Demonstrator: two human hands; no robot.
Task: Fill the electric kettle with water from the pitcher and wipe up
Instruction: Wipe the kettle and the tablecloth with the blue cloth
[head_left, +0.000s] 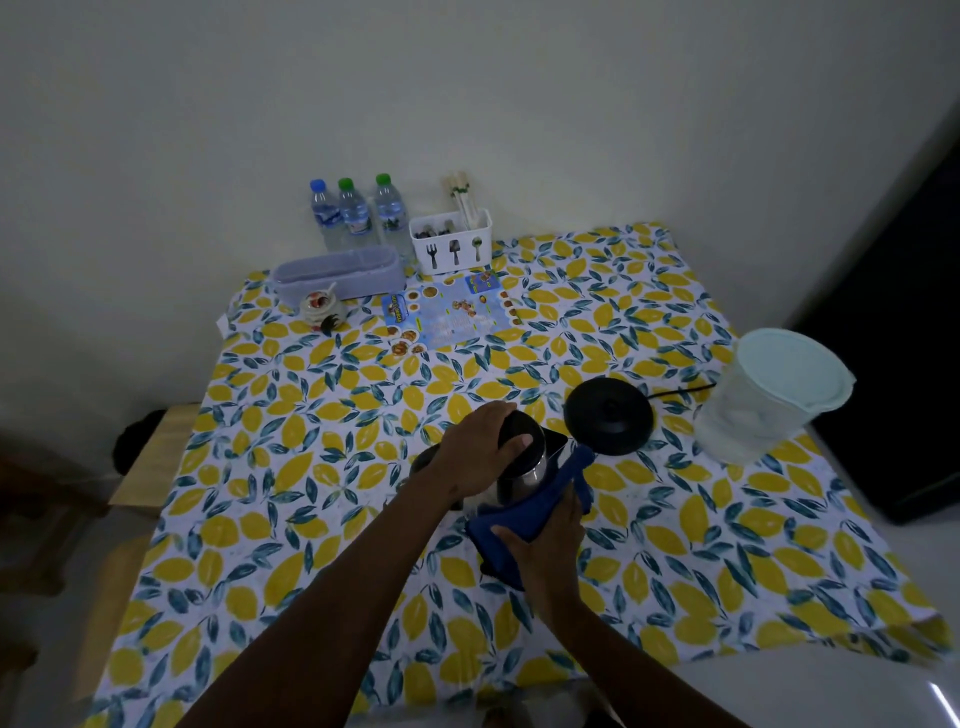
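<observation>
The steel electric kettle with a black lid stands on the lemon-print tablecloth near the table's middle. My left hand rests on top of it, fingers curled over the lid. My right hand presses a blue cloth against the kettle's right side and base. The kettle's black round base lies empty just behind and to the right, its cord running right. The clear pitcher with a pale lid stands at the table's right edge and holds water.
At the back by the wall stand three water bottles, a white cutlery caddy, a lilac box, a small jar and a blue leaflet. A wooden bench sits left of the table.
</observation>
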